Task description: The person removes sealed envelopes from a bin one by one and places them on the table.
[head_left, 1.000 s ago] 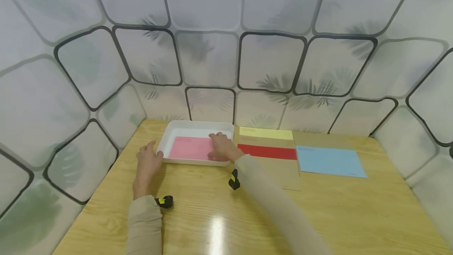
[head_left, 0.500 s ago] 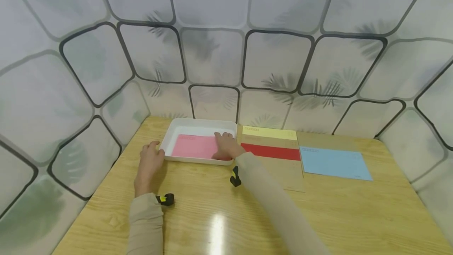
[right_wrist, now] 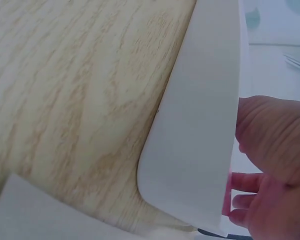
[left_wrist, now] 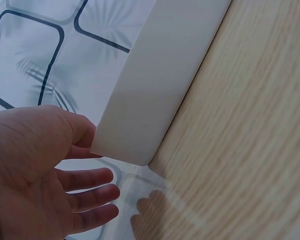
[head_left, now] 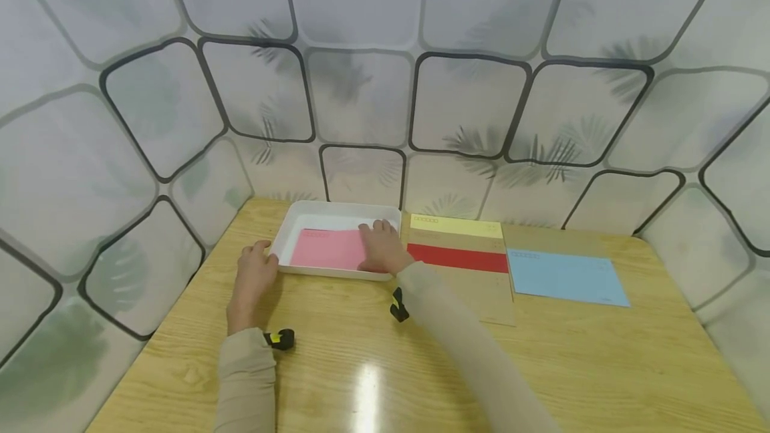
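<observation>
A pink envelope (head_left: 327, 249) lies in the white tray (head_left: 337, 274) in the head view, with a thin red edge showing beneath it. Over the envelope's right end rests my right hand (head_left: 381, 248), its fingertips touching it. In the right wrist view those fingers (right_wrist: 247, 181) reach a pink-red edge behind the tray's wall (right_wrist: 195, 120). My left hand (head_left: 254, 276) is at the tray's front left corner. The left wrist view shows thumb and index finger pinching the rim at that corner, with the other fingers (left_wrist: 97, 200) extended below; the thumb tip is hidden.
Right of the tray lie a yellow envelope (head_left: 457, 225), a red one (head_left: 457, 256) and a brown one (head_left: 481, 293), overlapping. A blue envelope (head_left: 568, 277) lies farther right on more brown paper (head_left: 553, 238). Patterned fabric walls (head_left: 361, 99) enclose the wooden table (head_left: 337, 353).
My right hand has settled lower at the pink envelope's right end, and a red edge now shows along its top. My left hand stays at the tray corner. The head view has shifted slightly.
</observation>
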{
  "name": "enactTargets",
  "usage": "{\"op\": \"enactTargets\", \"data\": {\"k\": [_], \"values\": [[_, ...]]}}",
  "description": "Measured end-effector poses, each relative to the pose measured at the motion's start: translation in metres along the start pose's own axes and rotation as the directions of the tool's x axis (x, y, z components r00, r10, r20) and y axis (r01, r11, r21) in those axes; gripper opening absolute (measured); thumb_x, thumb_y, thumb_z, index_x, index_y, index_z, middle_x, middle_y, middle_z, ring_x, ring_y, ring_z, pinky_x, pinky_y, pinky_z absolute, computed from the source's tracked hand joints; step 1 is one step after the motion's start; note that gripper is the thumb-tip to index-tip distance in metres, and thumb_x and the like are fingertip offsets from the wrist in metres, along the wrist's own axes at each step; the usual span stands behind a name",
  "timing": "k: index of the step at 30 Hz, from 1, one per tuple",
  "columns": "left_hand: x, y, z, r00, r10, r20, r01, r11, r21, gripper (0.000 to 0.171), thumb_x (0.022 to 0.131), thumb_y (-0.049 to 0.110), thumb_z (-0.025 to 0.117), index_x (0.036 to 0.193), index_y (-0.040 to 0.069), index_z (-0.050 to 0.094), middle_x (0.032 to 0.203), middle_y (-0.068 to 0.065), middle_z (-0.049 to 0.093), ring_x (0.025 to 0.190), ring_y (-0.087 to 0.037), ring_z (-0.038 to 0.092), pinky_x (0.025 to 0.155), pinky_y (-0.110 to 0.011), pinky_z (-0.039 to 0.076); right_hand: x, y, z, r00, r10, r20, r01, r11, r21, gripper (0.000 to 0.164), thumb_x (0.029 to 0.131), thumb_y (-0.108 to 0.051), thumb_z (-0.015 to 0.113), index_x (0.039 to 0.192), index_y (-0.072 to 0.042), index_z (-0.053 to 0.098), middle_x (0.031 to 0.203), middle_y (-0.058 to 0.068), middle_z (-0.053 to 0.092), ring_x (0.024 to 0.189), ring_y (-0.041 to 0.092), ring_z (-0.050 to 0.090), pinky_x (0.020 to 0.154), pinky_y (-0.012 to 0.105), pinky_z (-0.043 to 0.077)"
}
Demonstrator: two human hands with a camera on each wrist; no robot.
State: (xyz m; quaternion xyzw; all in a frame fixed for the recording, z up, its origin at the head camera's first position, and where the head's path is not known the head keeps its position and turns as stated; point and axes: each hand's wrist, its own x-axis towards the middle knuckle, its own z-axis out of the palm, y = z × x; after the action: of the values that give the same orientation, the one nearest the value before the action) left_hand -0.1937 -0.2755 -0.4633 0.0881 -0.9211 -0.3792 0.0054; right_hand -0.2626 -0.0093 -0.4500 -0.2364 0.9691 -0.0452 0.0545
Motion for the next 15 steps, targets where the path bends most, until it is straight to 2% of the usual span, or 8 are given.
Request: {"op": "enactTargets", "data": {"k": [5, 8, 12, 15], "values": [[-0.001, 0.000, 0.000, 1.000, 0.003, 0.003, -0.003, 1.000, -0.003, 0.052, 0.102, 0.016, 0.035, 0.147, -0.009, 0.033, 0.146, -0.040, 0.026, 0.136, -0.056, 0.025, 0.111, -0.065, 0.026, 0.003, -0.005, -0.003, 0.999, 0.005, -0.038, -0.006, 1.000, -0.014, 0.079, 0.079, -0.029, 0.079, 0.145, -0.009, 0.040, 0.133, 0.019, 0.045, 0.137, 0.037, 0.032, 0.117, 0.049, 0.026], [0.000, 0.000, 0.000, 1.000, 0.001, 0.003, -0.001, 1.000, -0.008, 0.051, 0.102, 0.016, 0.036, 0.147, -0.008, 0.034, 0.146, -0.040, 0.026, 0.136, -0.055, 0.026, 0.111, -0.065, 0.027, 0.006, -0.006, -0.005, 0.997, 0.025, -0.069, -0.024, 0.999, 0.022, 0.065, 0.085, -0.020, 0.072, 0.142, -0.007, 0.044, 0.130, 0.017, 0.048, 0.132, 0.034, 0.038, 0.115, 0.045, 0.030], [0.000, 0.000, 0.000, 1.000, -0.001, 0.003, 0.001, 1.000, -0.010, 0.051, 0.102, 0.016, 0.036, 0.147, -0.008, 0.034, 0.146, -0.039, 0.027, 0.135, -0.054, 0.028, 0.110, -0.064, 0.028, 0.007, -0.004, -0.007, 0.989, 0.051, -0.140, -0.031, 0.989, 0.144, 0.044, 0.091, -0.014, 0.062, 0.133, -0.004, 0.053, 0.124, 0.015, 0.054, 0.120, 0.031, 0.047, 0.105, 0.042, 0.041], [0.000, 0.000, -0.001, 1.000, 0.007, 0.004, -0.007, 1.000, -0.005, 0.051, 0.101, 0.016, 0.035, 0.146, -0.009, 0.034, 0.145, -0.040, 0.028, 0.135, -0.054, 0.028, 0.110, -0.064, 0.028, 0.005, -0.002, -0.012, 0.979, 0.062, -0.194, -0.009, 0.964, 0.266, 0.035, 0.091, -0.013, 0.060, 0.125, -0.003, 0.060, 0.118, 0.015, 0.057, 0.114, 0.031, 0.051, 0.099, 0.043, 0.045]]}}
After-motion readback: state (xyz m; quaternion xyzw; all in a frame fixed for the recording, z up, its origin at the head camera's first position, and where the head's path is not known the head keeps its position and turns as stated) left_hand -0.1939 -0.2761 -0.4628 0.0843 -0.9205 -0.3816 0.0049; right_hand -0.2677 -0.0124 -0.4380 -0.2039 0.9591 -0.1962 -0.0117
